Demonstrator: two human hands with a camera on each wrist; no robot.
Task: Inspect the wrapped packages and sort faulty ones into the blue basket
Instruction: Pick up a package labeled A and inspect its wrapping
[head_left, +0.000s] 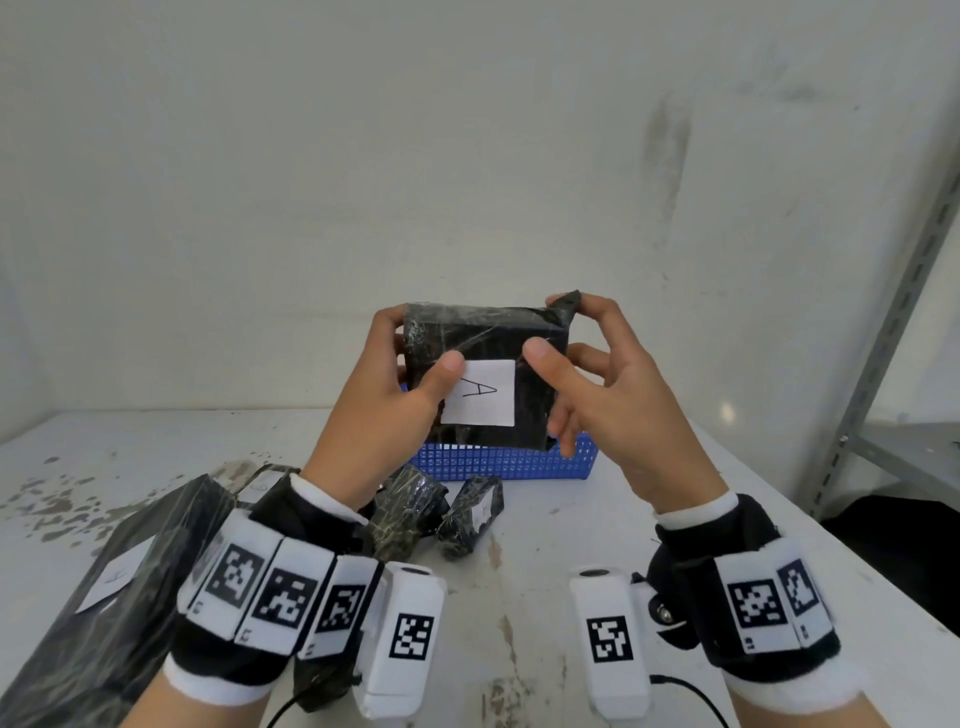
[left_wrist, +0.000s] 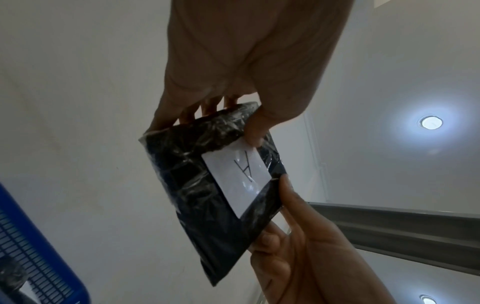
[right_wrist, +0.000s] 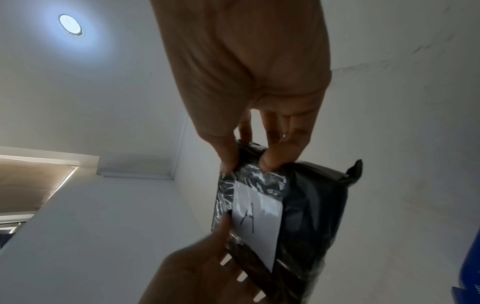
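Note:
A black package (head_left: 485, 338) wrapped in clear film, with a white label marked "A", is held upright in the air above the blue basket (head_left: 504, 462). My left hand (head_left: 410, 379) grips its left side, thumb on the front by the label. My right hand (head_left: 576, 364) holds its right side, thumb on the front and index finger at the loose top right corner. The left wrist view shows the same package (left_wrist: 197, 181) between both hands, label toward the camera. In the right wrist view the package (right_wrist: 309, 216) shows a twisted flap of black wrap at its upper corner.
Several more black wrapped packages lie on the white table (head_left: 571, 525): a long one (head_left: 104, 587) at the left and two small ones (head_left: 415, 509) (head_left: 472, 514) before the basket. A grey metal shelf frame (head_left: 893, 312) stands at the right. A wall is close behind.

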